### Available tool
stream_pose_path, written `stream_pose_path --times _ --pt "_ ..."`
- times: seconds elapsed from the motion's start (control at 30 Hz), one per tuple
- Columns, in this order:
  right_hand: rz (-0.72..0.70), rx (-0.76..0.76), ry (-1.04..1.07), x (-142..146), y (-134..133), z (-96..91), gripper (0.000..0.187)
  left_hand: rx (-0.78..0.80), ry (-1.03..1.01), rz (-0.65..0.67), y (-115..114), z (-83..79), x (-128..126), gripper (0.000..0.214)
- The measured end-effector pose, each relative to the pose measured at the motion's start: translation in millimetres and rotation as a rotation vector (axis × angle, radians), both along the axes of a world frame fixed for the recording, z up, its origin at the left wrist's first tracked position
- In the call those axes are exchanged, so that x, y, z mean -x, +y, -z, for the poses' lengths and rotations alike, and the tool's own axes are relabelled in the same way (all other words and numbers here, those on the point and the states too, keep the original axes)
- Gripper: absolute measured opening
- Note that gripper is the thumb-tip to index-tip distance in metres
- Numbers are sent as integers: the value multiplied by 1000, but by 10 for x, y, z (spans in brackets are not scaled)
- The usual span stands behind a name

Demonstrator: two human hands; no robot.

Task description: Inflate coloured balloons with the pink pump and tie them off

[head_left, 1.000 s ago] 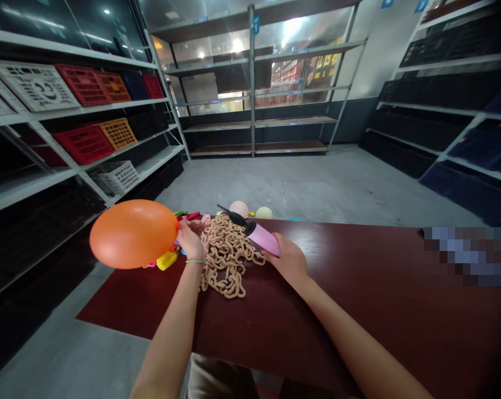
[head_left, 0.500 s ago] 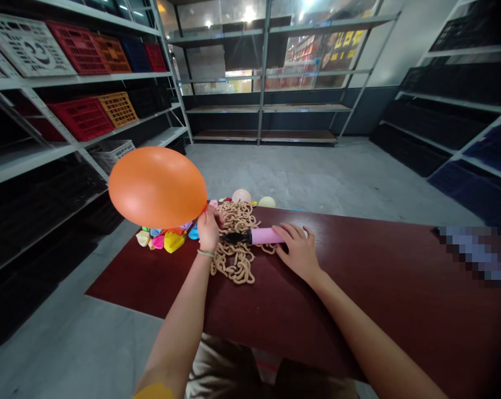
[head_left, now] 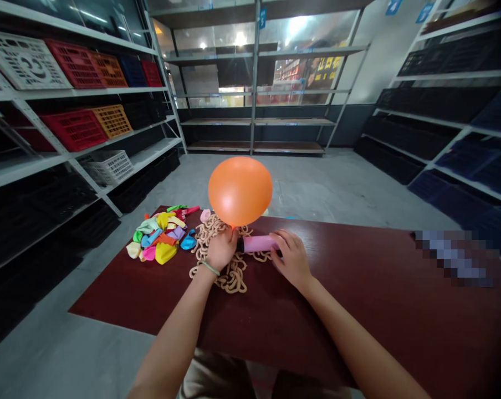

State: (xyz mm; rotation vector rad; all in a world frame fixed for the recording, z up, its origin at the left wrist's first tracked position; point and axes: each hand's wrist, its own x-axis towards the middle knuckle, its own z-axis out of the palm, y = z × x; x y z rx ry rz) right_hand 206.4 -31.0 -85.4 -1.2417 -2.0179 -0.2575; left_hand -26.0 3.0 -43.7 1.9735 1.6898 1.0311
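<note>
Head view: left hand (head_left: 221, 250) pinches orange balloon (head_left: 240, 191) at its neck.

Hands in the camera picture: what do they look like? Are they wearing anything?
The left hand and the right hand are bare, with no gloves. The left forearm and the right forearm have no sleeves or cables. A thin pale green band circles the left wrist. The right wrist wears nothing.
</note>
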Motion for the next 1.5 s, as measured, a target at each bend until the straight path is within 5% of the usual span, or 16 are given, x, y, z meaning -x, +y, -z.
stream_pose_path --times 0.23,0.47,0.57,0.93,1.1,1.3,1.5 --pt "-2 -226 -159 31 -82 -201 43 16 377 64 -27 -12 -30 29" --pt "-317 -70 -475 412 -40 -968 70 -10 506 135 -61 -38 -63 33" --pt "-380 -47 -583 582 70 -1160 73 13 567 190 -77 -37 -101 32" --pt "-268 -34 -570 452 426 -939 60 7 483 194 -62 4 -166 40" --pt "-204 -51 -592 414 459 -925 54 15 276 193 -49 27 -152 32" --pt "-160 -76 -570 332 476 -982 59 -4 -335 253 5 38 -146 37" --pt "-143 -145 -586 201 472 -999 55 340 -826 318 -7 -33 -186 36"
